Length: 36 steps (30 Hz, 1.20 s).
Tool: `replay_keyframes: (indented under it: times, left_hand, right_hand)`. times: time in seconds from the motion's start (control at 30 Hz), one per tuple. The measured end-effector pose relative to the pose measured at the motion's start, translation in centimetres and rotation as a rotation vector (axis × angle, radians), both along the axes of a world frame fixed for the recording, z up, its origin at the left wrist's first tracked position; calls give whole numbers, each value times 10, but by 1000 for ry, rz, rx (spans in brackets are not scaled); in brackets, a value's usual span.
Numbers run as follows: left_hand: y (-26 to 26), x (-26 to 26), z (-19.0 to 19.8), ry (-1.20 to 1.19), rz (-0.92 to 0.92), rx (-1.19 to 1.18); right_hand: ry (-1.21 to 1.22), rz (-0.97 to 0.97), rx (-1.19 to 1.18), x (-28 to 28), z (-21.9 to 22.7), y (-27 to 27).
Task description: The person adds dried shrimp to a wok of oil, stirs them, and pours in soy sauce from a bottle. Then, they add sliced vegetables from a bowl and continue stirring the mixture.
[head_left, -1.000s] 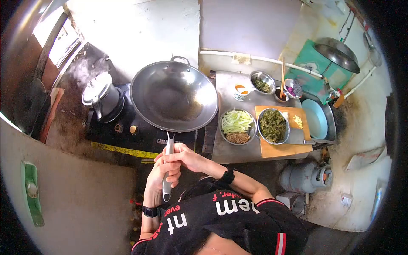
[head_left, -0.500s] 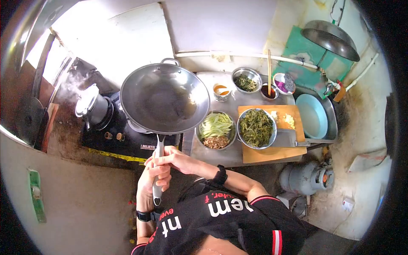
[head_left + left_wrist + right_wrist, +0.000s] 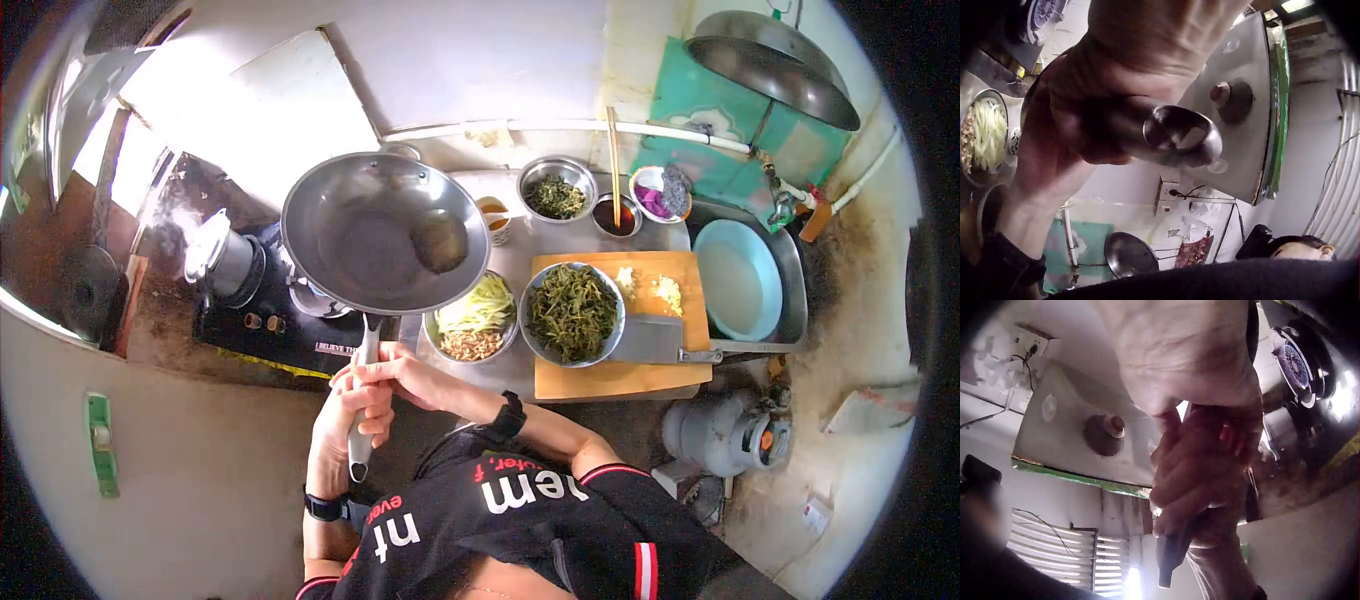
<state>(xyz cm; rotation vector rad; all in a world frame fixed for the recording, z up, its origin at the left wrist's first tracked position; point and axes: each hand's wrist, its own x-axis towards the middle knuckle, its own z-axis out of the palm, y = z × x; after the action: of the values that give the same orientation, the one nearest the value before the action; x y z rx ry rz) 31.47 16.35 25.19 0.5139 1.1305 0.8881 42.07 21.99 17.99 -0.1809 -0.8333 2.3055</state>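
Note:
Both hands grip the long grey handle (image 3: 361, 430) of a large wok (image 3: 360, 230). My left hand (image 3: 348, 412) wraps its lower part, with the handle's hollow end (image 3: 1194, 137) sticking out past the palm. Closer to the pan, my right hand (image 3: 412, 378) holds the handle too, its fingers overlapping the left hand. The wok is raised off the burner (image 3: 318, 300), which shows under its left rim. A pool of brownish oil (image 3: 440, 242) lies on the right side of the wok. Its right rim overlaps a cup (image 3: 496, 232) and a bowl of pale green strips and chopped meat (image 3: 476, 345).
A steaming pot (image 3: 222, 262) stands on the stove (image 3: 235, 325) at left. Right of the wok, a bowl of dark greens (image 3: 572, 312) and a cleaver (image 3: 650, 342) lie on a cutting board (image 3: 600, 380). Behind are a metal bowl (image 3: 555, 190) and a sauce bowl with chopsticks (image 3: 615, 160).
The wok has moved right off the burner, toward the cup and the bowl of green strips. Its oil has gathered into a distinct pool at the right. The head view has shifted.

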Motion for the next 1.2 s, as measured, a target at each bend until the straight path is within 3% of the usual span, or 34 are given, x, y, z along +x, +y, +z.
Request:
replay_keyframes:
  times: [1.2]
  left_hand:
    - [33,65,54,312,-31,-139]
  right_hand:
    - [299,75,5,40,7,30]
